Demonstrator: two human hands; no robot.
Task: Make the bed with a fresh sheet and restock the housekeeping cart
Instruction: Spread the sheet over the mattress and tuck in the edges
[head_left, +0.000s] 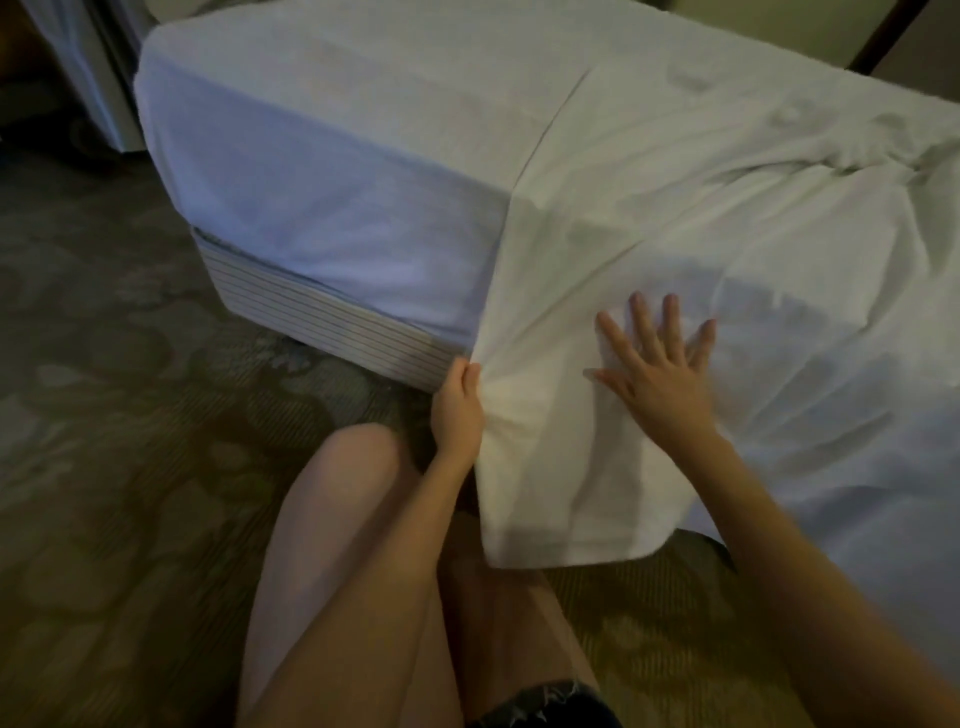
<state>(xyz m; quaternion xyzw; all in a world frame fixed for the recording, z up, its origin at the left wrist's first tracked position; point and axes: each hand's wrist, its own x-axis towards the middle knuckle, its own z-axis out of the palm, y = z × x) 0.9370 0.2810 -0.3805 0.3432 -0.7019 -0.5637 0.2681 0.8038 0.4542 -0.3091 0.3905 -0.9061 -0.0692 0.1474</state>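
Two bare knees (358, 452) on patterned carpet (104, 415) beside striped box spring (311, 317)

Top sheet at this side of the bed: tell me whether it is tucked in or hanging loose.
Hanging loose. The top sheet drapes past the mattress edge toward the carpet; the left hand pinches its edge, the right hand presses it flat.

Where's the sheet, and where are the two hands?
sheet (675, 197): head view, on its flat top part.
left hand (457, 410): head view, back of hand.
right hand (662, 371): head view, back of hand.
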